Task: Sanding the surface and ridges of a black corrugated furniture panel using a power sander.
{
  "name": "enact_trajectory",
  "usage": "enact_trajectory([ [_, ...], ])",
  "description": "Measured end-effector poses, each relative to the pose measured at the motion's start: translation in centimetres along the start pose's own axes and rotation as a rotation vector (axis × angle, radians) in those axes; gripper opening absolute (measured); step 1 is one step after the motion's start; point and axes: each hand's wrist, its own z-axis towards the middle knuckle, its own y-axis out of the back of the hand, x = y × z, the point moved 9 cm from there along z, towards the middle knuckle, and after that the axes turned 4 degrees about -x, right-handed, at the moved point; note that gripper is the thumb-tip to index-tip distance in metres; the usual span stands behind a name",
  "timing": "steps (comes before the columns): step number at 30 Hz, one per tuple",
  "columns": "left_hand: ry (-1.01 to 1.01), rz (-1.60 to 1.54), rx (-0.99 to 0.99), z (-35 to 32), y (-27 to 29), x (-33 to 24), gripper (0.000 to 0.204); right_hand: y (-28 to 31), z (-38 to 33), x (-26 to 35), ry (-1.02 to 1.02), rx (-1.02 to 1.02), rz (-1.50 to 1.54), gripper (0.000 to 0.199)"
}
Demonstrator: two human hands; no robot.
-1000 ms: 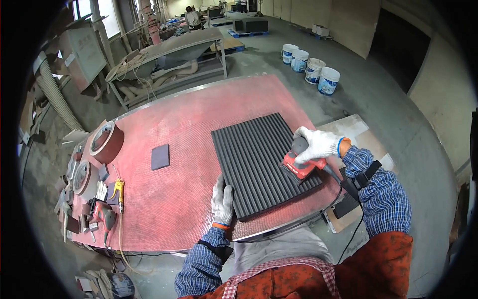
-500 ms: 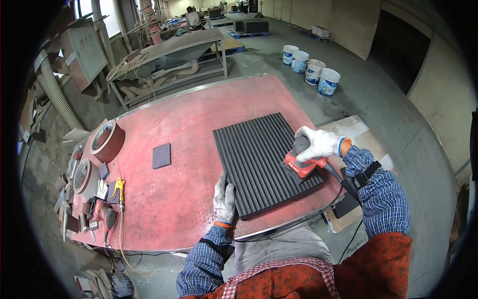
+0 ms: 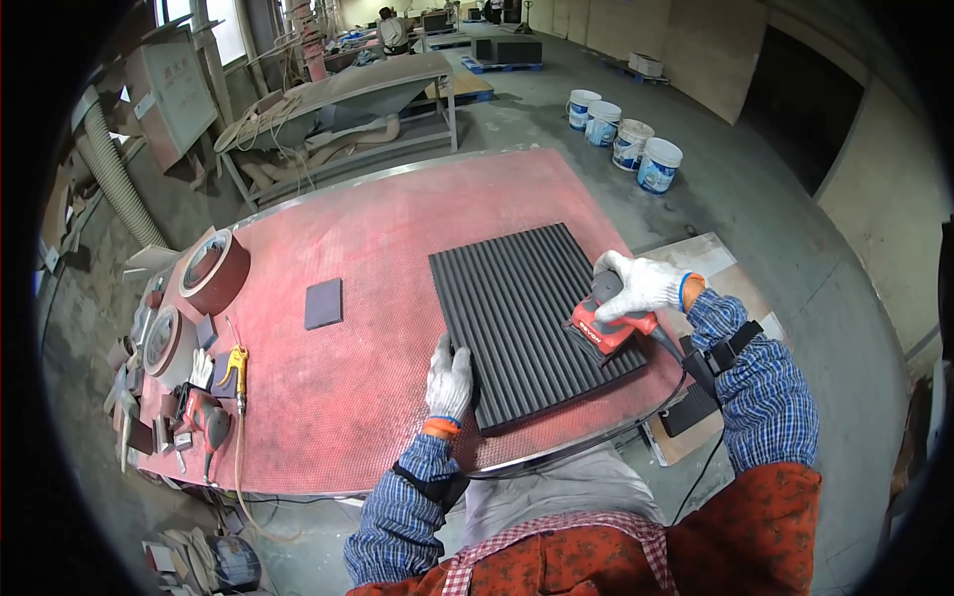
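A black ribbed panel (image 3: pixel 512 308) lies flat on the red textured worktable (image 3: pixel 348 427). My right hand (image 3: pixel 646 283), in a white knit glove, is wrapped round the top of a small red and dark grey power sander (image 3: pixel 601 333). The sander rests on the panel's right part, its cord trailing toward my right sleeve. At the panel's left edge is my gloved left hand (image 3: pixel 449 385), fingers stretched out along the side. Its fingertips appear to touch the edge; the thumb side is partly hidden.
A dark square pad (image 3: pixel 323 303) lies left of the panel. Abrasive rolls (image 3: pixel 216 273), a yellow air gun (image 3: pixel 237 372) and a second red sander (image 3: pixel 206 417) crowd the table's left side. Several buckets (image 3: pixel 659 166) stand on the floor beyond. Another person (image 3: pixel 393 35) is far back.
My left hand has shifted slightly up along the panel's left edge, its wrist a little farther left. The right hand and sander stay almost in place; the view has moved slightly.
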Motion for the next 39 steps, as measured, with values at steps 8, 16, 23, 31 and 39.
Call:
enact_trajectory([
  [8,-0.178,0.272,-0.097,0.5,-1.5,-0.8,0.036,-0.1,0.3,-0.1,0.019,-0.025,0.007,0.088],
  [16,-0.386,0.457,-0.171,0.3,-1.5,-1.4,0.034,0.0,0.3,0.6,0.012,-0.012,0.020,0.086],
  [23,-0.175,0.210,-0.110,0.5,-0.9,-1.4,0.027,-0.2,0.6,-0.1,0.030,-0.031,0.041,0.087],
  [31,-0.300,0.258,-0.159,0.4,-1.1,-1.9,0.018,-0.2,0.6,-0.1,0.017,-0.020,0.041,0.087],
  [39,-0.503,0.506,-0.208,0.2,-1.9,-1.5,0.017,-0.2,0.6,0.2,0.014,-0.014,0.045,0.087],
])
